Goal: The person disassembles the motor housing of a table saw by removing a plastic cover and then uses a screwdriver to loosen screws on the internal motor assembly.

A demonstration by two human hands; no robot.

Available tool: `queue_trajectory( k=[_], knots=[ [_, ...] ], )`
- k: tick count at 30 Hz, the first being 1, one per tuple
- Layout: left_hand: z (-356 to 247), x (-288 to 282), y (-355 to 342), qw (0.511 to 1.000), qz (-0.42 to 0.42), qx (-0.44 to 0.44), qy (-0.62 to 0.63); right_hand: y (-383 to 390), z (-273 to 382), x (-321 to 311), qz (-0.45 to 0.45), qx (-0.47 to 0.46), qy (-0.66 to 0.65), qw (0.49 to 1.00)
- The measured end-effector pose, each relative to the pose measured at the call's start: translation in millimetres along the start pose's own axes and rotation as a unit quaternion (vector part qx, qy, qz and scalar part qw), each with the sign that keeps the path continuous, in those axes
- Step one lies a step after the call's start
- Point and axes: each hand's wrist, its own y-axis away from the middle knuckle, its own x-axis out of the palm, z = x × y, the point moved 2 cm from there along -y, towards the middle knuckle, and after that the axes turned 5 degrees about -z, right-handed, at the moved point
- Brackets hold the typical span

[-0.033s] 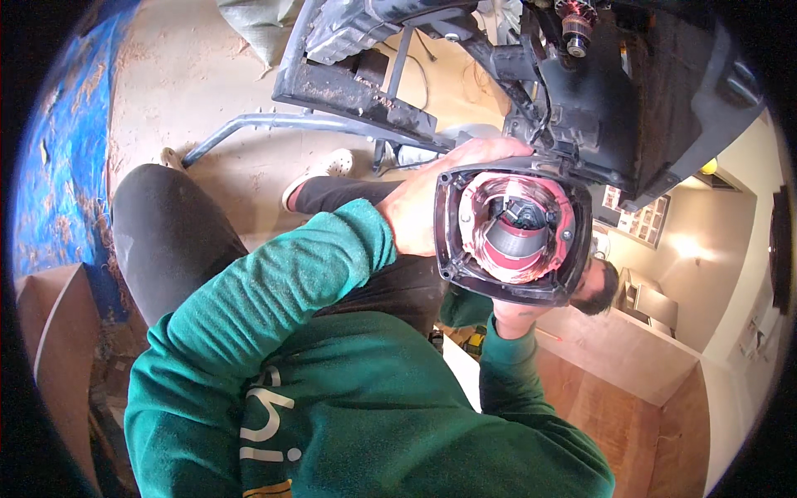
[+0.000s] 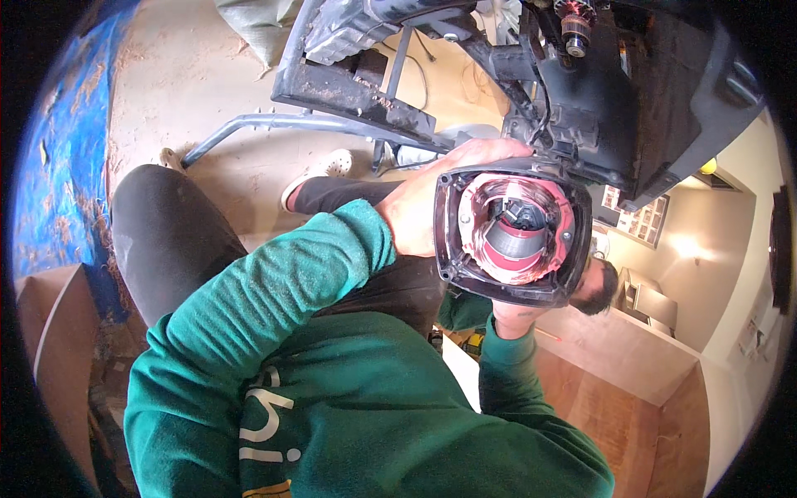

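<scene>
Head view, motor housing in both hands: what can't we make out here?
- Right hand: mostly hidden under the motor housing; its grip is unreadable.
- Left hand: fingers wrap over the housing's top edge, tips out of sight.
- Housing's back and sides: face away from the camera.
- Winding detail inside the bore: too small and dark.
- Machine above: cut off by the top edge and fisheye rim.
- Person behind: mostly blocked by the housing.
</scene>
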Motion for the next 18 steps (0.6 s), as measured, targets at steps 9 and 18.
queue_trajectory(
  k=[9, 18],
  knots=[
    [-11, 0, -1, 0.992, 0.03, 0.026, -0.123, 1, -7, 1, -0.034, 0.008, -0.043, 0.998],
    [4, 0, -1, 0.997, -0.001, 0.032, -0.067, -2, 6, -2, -0.029, -0.05, -0.009, 0.998]
  ],
)
